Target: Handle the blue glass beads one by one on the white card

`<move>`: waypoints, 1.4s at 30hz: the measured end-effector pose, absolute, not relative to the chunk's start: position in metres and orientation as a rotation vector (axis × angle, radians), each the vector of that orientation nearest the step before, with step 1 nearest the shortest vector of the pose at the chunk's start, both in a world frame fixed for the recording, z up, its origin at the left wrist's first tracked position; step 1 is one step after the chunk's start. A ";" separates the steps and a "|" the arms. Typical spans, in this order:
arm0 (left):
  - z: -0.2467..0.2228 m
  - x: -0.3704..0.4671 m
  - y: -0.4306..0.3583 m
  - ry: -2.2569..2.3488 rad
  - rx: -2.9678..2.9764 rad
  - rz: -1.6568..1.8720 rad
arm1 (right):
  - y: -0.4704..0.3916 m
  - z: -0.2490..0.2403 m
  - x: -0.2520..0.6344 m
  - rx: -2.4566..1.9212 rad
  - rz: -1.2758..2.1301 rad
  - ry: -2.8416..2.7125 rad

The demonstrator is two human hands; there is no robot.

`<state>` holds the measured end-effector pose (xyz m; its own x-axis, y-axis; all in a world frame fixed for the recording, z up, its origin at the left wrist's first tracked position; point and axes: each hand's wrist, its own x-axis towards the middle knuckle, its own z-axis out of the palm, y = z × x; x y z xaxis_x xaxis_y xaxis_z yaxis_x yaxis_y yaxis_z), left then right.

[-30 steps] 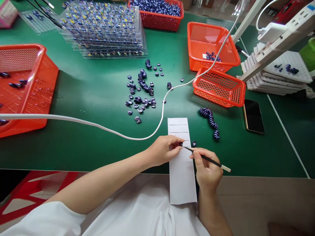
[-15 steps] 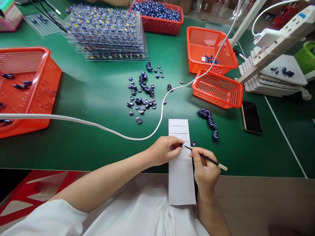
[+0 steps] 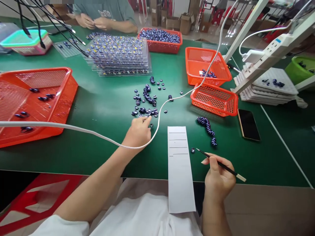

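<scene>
My left hand (image 3: 139, 131) reaches over the green table to the near edge of a scattered group of small dark blue shiny pieces (image 3: 148, 95). Its fingertips are at the pieces, and whether they pinch one is too small to tell. In my right hand (image 3: 220, 177) is a thin black tweezer-like tool (image 3: 225, 167) with a pale end. The tool's tip is beside a single dark piece (image 3: 192, 150), right of a white paper strip (image 3: 180, 180) marked with lines. A curved row of dark pieces (image 3: 208, 129) lies farther right.
A white cable (image 3: 98, 132) crosses the table and passes by my left hand. Orange baskets (image 3: 214, 101) stand at left and right, a phone (image 3: 249, 124) at right. Behind are stacked clear trays (image 3: 120, 55) and another person's hands (image 3: 94, 23).
My left hand has left the paper strip and moved up and left to the scattered pieces. My right hand has shifted right with the tool. The view has tilted up, showing the person opposite.
</scene>
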<state>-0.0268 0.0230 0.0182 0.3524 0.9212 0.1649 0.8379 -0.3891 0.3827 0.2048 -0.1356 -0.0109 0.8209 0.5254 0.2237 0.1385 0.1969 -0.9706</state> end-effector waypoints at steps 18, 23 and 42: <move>0.009 0.097 -0.025 0.691 2.734 0.136 | -0.133 -0.013 0.208 -1.272 0.246 -0.490; 0.010 0.079 -0.020 0.677 2.649 0.392 | -0.133 -0.011 0.207 -1.320 0.289 -0.487; -0.001 0.030 -0.024 0.433 2.801 0.235 | -0.137 -0.005 0.224 -1.808 0.653 -0.907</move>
